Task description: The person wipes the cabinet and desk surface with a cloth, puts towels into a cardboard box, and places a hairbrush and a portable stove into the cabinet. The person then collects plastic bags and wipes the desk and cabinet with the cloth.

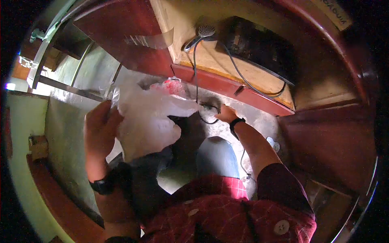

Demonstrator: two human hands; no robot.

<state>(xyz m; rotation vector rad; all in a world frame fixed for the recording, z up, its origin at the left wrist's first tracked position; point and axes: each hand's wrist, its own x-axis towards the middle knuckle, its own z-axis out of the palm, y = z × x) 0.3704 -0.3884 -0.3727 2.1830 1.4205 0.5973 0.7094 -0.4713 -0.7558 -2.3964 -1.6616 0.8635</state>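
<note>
Off the ledge [221,84] (floor [263,125] between), hands [100,125] [227,114] spread, left gripping plastic [148,121].

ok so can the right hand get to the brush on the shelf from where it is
Probably yes: the right hand is down in front of the shelf, and only the black cord seems to run near its way to the brush.

Shadow is obscuring the black box [259,46]; the top edge is cropping the lettered label [332,14]; the white plastic [146,117] is blurring.
</note>
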